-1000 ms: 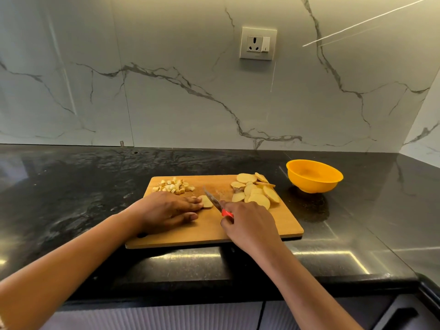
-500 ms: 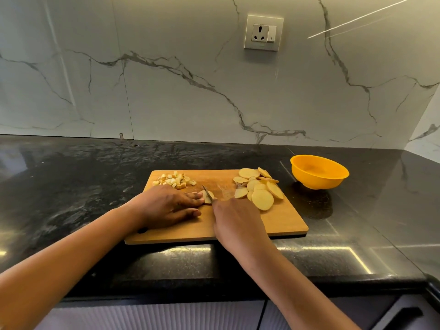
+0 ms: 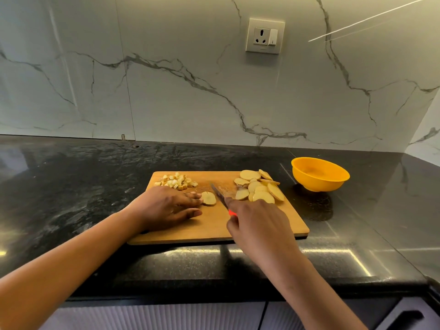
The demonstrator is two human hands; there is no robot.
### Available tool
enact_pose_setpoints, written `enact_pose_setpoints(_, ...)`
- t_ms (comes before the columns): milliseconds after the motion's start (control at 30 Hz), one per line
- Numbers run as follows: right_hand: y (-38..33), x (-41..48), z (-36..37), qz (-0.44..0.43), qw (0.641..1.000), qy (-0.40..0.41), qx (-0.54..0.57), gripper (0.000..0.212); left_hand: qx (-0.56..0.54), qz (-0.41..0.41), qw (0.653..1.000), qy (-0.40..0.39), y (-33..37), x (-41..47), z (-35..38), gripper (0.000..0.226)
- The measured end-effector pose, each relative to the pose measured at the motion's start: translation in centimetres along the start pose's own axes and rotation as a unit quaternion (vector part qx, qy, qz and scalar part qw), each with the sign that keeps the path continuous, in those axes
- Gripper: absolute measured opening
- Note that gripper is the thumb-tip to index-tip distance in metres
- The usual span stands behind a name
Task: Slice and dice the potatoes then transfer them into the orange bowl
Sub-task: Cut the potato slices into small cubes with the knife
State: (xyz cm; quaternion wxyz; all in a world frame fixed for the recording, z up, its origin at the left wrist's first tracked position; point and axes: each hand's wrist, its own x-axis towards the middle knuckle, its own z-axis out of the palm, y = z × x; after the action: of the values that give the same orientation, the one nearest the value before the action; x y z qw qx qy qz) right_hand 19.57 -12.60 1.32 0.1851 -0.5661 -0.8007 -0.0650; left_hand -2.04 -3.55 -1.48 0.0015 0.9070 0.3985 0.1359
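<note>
White veined marble wall (image 3: 166, 91) behind, glossy black countertop (image 3: 71, 186) below. Wooden cutting board (image 3: 209, 229) lies near the counter's front edge. Left hand (image 3: 166, 207) is flat on the board, fingers straight. Right hand (image 3: 257, 222) is curled round a red-handled knife (image 3: 219, 192). Orange bowl (image 3: 319, 184) sits on the counter just right of the board. Potato slices (image 3: 259, 186) are piled far right on the board, diced potato (image 3: 177, 182) far left. A single slice (image 3: 209, 198) lies at the left fingertips, blade just beside it.

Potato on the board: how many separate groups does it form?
3: diced cubes far left, one slice at the left hand, a slice pile far right; the hand may hide more.
</note>
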Motion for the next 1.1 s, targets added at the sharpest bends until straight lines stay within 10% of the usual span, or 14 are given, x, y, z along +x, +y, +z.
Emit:
enact_pose_setpoints(800, -0.4, -1.1, 1.6, -0.027, 0.998, -0.051, -0.013, 0.038, 0.001, 0.005, 1.000, -0.012, -0.5, 0.3, 0.2, 0.092)
enact_pose_setpoints(1100, 1.6, -1.0, -2.0, 0.029, 0.998, -0.038, 0.029, 0.042, -0.124, -0.025, 0.990, 0.067, -1.1, 1.0, 0.3, 0.050)
